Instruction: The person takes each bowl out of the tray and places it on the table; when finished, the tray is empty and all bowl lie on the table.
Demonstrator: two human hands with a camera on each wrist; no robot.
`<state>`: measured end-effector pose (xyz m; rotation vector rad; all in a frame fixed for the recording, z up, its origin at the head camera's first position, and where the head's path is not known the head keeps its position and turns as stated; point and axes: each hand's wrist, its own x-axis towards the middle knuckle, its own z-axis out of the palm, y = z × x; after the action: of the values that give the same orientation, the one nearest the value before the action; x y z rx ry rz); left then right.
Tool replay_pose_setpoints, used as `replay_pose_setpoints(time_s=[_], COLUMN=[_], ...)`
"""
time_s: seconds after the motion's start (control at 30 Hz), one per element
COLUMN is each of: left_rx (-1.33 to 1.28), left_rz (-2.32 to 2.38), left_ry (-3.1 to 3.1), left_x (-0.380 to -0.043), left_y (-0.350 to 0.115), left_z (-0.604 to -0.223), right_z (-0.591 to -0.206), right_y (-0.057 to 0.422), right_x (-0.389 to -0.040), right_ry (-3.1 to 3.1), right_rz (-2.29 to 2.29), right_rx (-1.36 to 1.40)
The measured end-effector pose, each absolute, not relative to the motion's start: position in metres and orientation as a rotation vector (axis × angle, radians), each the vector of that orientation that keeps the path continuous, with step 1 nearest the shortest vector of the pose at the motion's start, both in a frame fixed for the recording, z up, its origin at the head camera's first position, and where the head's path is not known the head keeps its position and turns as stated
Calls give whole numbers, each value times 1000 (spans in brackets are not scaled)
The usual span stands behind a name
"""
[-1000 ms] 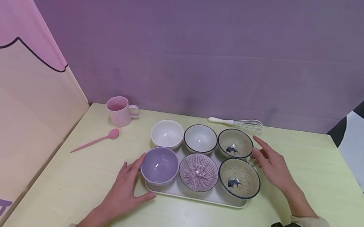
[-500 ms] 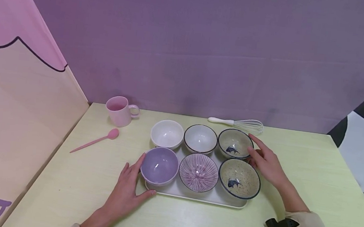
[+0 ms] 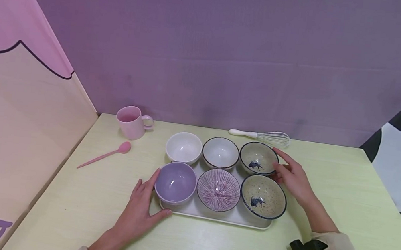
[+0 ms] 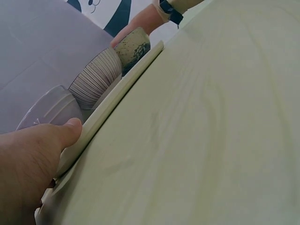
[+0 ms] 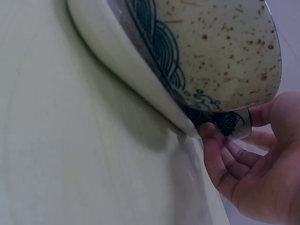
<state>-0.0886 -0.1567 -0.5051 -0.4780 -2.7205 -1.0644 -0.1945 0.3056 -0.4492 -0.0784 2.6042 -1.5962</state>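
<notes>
A white tray (image 3: 213, 217) carries two rows of bowls. The front row has a purple bowl (image 3: 175, 183), a pink-striped bowl (image 3: 218, 190) and a larger speckled fish bowl (image 3: 264, 196); behind are a white bowl (image 3: 184, 147), a dark-rimmed white bowl (image 3: 220, 152) and a smaller fish bowl (image 3: 258, 158). My left hand (image 3: 140, 208) grips the tray's left end, thumb along the front rim and index finger beside the purple bowl. My right hand (image 3: 294, 180) holds the right end, its lower fingers curled at the tray edge (image 5: 183, 124), thumb and index finger against the smaller fish bowl.
A pink mug (image 3: 132, 124) stands at the back left, with a pink spoon (image 3: 108, 155) lying in front of it. Behind the bowls lies a whisk (image 3: 259, 136), close to the purple back wall (image 3: 221, 62).
My right hand has moved left and in against the tray and the smaller fish bowl. The left hand, tray and bowls have hardly moved.
</notes>
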Motion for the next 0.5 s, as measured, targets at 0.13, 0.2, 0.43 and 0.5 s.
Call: replay_pose_setpoints(time_s=[0.13,0.2,0.43,0.5], left_rx=[-487,-491,-484,-481], left_rz=[-1048,-1031,-1050,-1048], left_ry=[-2716,-2710,-2702,-2705], left_x=[-89,-88,-88,-89], left_y=[-157,-157,-156,-156], left_z=[-506,-505,-505,-505], right_z=[-449,-449,-446,-445], right_y=[305,305,307,308], right_x=[-196,-196,-195,-195], right_ry=[2571,2570,2577,2571], right_rz=[-1626,-1625,-1662,-1695], right_rx=[-56,-56,-108,-126])
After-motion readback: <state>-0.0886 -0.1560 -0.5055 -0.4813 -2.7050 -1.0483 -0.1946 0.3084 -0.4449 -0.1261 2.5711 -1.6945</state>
